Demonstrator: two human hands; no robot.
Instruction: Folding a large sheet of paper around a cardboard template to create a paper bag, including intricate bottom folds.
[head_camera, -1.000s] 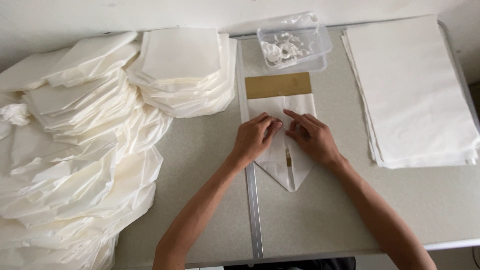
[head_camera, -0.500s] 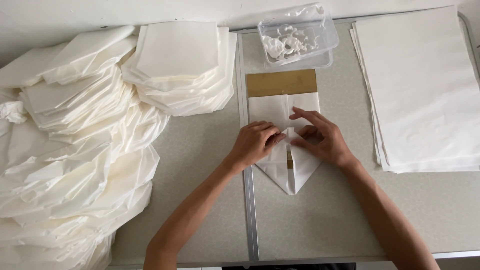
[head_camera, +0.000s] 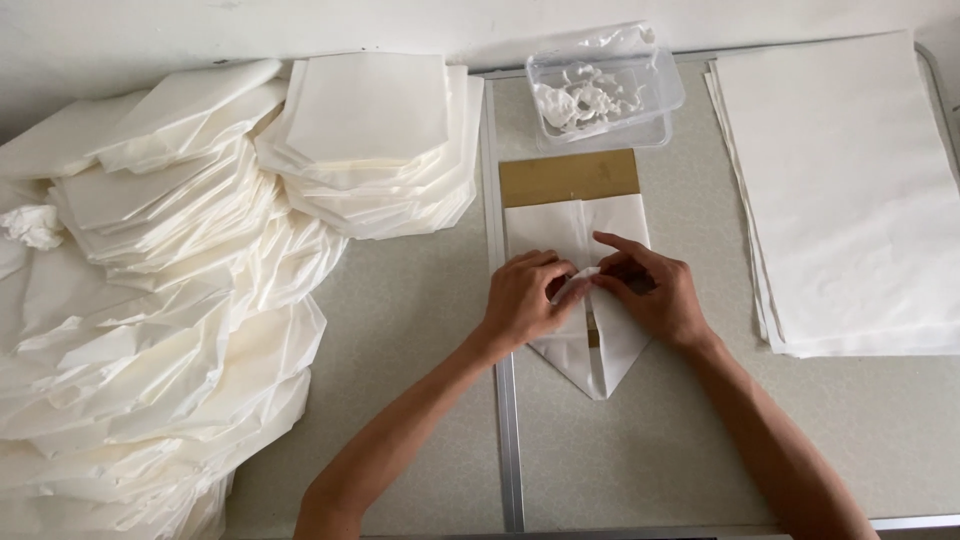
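Head view is showing the left hand (head_camera: 522, 300) and right hand (head_camera: 650, 295) pinching, with curled fingers, a small flap of the white paper (head_camera: 585, 300), folded to a point at 6 o'clock, over a brown card (head_camera: 568, 177). The fold seems half made; pressing a clean crease probably needs even pressure. Thin, soft folded sheets (head_camera: 150, 300) are lying at 9 o'clock.

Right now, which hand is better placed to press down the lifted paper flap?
Probably the right hand: its outstretched forefinger lies just above the lifted flap, while the left hand is curled, pinching the flap's edge.
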